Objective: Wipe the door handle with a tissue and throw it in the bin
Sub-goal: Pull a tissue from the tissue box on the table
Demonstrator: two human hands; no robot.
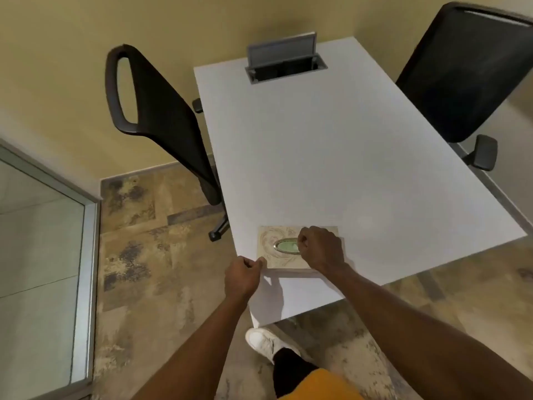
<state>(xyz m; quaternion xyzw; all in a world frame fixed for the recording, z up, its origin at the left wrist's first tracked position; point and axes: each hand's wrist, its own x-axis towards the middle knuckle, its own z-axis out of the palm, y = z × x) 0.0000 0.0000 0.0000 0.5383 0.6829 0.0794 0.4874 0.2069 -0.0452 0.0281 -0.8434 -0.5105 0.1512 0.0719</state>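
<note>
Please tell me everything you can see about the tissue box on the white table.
The tissue box is flat and rectangular, apparently cardboard, beige with a pale swirling pattern. Its top has an oval opening with a shiny rim and a greenish inside. It lies flat near the table's near left corner. The left hand steadies its near left corner; the right hand covers its right side, fingers pinched at the opening. No tissue is clearly visible yet.

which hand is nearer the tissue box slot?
Right. The right hand sits over the tissue box at the slot; the left hand grips the box's near-left corner.
</note>
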